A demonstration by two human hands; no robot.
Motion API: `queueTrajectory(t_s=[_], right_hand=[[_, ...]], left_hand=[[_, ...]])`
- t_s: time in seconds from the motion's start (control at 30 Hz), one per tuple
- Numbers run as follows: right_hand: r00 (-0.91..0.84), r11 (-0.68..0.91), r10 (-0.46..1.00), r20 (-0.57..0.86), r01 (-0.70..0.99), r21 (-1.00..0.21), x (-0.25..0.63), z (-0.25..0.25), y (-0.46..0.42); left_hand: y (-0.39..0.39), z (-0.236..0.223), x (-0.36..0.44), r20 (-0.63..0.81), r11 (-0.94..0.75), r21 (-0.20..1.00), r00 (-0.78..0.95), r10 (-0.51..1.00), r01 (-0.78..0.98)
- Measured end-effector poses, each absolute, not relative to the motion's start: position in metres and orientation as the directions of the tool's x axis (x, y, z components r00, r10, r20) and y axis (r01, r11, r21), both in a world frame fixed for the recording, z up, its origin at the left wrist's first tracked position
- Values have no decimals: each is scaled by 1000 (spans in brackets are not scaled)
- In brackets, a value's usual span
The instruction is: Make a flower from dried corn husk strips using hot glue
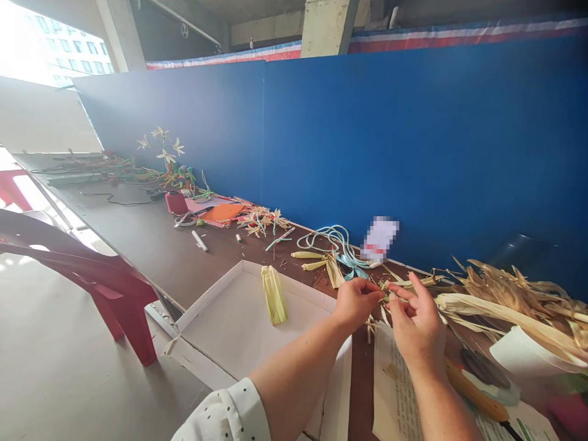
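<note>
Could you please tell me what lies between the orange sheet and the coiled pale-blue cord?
In the head view, pale, pointed-petal flowers lie between the orange sheet and the coiled pale-blue cord.

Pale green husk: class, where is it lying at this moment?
In the head view, the pale green husk lies at the far edge of the shallow white box, to the left of the left hand.

Panel [390, 135] behind table [151, 233], chair [119, 295] at left. Husk strip [274, 297] in box [225, 312]; cord [340, 235] behind; paper [389, 383] right of box; cup [521, 354] farther right, husk pile [498, 285] behind cup.
</note>
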State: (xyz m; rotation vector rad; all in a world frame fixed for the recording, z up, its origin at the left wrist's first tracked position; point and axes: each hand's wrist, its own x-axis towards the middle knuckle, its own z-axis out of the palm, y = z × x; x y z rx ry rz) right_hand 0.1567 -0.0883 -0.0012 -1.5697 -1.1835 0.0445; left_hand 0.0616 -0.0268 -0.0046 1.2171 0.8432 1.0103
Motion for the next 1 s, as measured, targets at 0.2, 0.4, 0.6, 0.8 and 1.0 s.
queueTrajectory(t_s=[0.2,0.4,0.6,0.8,1.0], right_hand=[[517,140,687,511,595,-791,159,-4,-87],[509,141,675,534,621,-771,155,0,-89],[576,8,580,576,703,-712,151,6,-91],[631,-91,659,410,608,-789,163,1,-87],[651,-146,667,361,590,-794,160,6,-87]], left_hand=[[-26,-8,62,25,22,991,343,939,-132],[-26,-8,62,19,26,991,334,942,-130],[-25,-9,63,24,31,988,351,936,-151],[-28,-6,62,38,15,989,362,931,-144],[-32,-4,60,81,-62,996,342,936,-67]])
